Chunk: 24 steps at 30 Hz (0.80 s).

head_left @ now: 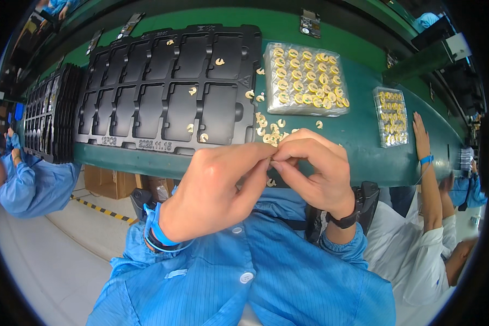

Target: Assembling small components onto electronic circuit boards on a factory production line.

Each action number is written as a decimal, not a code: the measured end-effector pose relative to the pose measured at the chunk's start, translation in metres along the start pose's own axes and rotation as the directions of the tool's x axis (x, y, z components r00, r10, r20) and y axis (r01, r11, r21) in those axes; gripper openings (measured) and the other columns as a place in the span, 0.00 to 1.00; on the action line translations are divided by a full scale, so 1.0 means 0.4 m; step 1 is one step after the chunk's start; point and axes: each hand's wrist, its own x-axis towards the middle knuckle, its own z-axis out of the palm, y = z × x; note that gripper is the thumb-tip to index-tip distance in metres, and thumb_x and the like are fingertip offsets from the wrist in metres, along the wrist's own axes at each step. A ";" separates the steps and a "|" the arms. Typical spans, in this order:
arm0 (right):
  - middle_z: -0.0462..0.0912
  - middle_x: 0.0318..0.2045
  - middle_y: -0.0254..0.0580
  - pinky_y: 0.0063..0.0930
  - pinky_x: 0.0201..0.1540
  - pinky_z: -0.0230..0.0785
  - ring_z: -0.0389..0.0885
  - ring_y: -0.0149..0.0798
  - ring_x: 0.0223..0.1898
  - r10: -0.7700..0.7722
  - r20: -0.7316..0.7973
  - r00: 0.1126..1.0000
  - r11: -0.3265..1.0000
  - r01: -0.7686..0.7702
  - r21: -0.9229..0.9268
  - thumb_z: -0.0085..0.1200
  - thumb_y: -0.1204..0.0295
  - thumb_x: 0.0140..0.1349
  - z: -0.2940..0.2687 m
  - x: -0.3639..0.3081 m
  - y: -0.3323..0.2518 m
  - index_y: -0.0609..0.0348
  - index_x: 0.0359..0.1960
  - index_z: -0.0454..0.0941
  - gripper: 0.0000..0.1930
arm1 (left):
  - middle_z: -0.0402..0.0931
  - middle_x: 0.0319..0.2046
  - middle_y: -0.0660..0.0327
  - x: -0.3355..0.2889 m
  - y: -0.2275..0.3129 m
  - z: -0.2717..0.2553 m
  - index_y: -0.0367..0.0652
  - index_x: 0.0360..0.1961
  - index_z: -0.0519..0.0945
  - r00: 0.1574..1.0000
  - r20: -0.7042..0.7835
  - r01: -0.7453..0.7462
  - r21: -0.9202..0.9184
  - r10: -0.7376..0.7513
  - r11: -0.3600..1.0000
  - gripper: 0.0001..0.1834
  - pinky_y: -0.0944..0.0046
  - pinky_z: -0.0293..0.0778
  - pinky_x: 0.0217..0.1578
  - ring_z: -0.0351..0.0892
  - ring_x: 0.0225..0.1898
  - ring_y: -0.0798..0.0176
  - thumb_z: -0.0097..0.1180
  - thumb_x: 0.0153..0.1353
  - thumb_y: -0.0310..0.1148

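Observation:
My left hand (214, 185) and my right hand (316, 168) meet at the table's near edge, thumbs and forefingers pinched together tip to tip. Whatever they hold is hidden by the fingertips. Just beyond them lies a loose heap of small cream-coloured notched rings (273, 133). A clear plastic tray (309, 112) stands behind the heap, filled with rows of round yellow parts. To the left, a large black moulded tray (151, 108) with rectangular pockets reaches close to my left hand. Several of the cream rings lie scattered on it.
Black trays (65, 114) are stacked at the far left. A smaller clear tray (395, 143) of yellow parts sits to the right, near another person's hand (421, 136) on the green table (358, 127). Circuit boards (309, 23) lie along the back.

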 end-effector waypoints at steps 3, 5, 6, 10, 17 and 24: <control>0.83 0.35 0.42 0.25 0.29 0.73 0.82 0.33 0.31 -0.017 0.006 1.000 1.000 0.017 -0.021 0.66 0.86 0.61 -0.002 0.002 -0.003 0.64 0.43 0.83 0.10 | 0.88 0.30 0.51 0.003 -0.001 -0.003 0.29 0.44 0.87 1.000 0.018 0.019 -0.029 -0.018 0.999 0.10 0.65 0.85 0.34 0.93 0.32 0.60 0.57 0.65 0.16; 0.83 0.34 0.43 0.27 0.29 0.72 0.82 0.35 0.30 -0.003 0.015 1.000 1.000 0.004 -0.028 0.67 0.85 0.60 -0.003 0.003 -0.007 0.64 0.40 0.84 0.08 | 0.88 0.30 0.52 0.003 -0.001 -0.003 0.29 0.44 0.87 1.000 0.013 0.018 -0.040 -0.017 0.999 0.10 0.65 0.84 0.33 0.92 0.31 0.61 0.56 0.65 0.16; 0.83 0.34 0.43 0.27 0.29 0.72 0.82 0.35 0.30 -0.003 0.018 1.000 1.000 0.004 -0.026 0.67 0.85 0.60 -0.005 0.004 -0.010 0.64 0.40 0.84 0.08 | 0.88 0.29 0.52 0.003 0.000 -0.003 0.28 0.43 0.87 1.000 0.010 0.015 -0.051 -0.015 0.999 0.09 0.66 0.84 0.32 0.92 0.30 0.61 0.56 0.65 0.16; 0.83 0.34 0.44 0.32 0.32 0.73 0.83 0.41 0.31 -0.034 0.050 0.998 0.999 0.036 -0.039 0.68 0.83 0.59 -0.005 0.009 -0.015 0.64 0.39 0.84 0.08 | 0.87 0.28 0.53 0.002 0.001 -0.011 0.29 0.42 0.87 1.000 0.017 0.028 -0.097 -0.027 0.995 0.09 0.66 0.82 0.30 0.90 0.28 0.63 0.55 0.65 0.16; 0.84 0.34 0.47 0.35 0.34 0.75 0.83 0.46 0.33 -0.079 0.039 0.996 0.994 0.081 -0.069 0.69 0.83 0.59 0.001 0.009 -0.014 0.64 0.39 0.85 0.08 | 0.86 0.27 0.55 0.007 0.008 -0.031 0.29 0.42 0.87 0.989 0.084 0.137 -0.215 -0.122 0.967 0.10 0.67 0.80 0.28 0.87 0.26 0.67 0.54 0.66 0.18; 0.84 0.34 0.49 0.35 0.33 0.75 0.84 0.45 0.32 -0.124 0.002 0.992 0.992 0.124 -0.035 0.68 0.83 0.60 0.007 0.009 -0.009 0.66 0.41 0.86 0.08 | 0.86 0.27 0.56 0.010 0.006 -0.039 0.29 0.41 0.87 0.978 0.136 0.188 -0.250 -0.158 0.950 0.10 0.67 0.79 0.28 0.86 0.25 0.68 0.54 0.66 0.19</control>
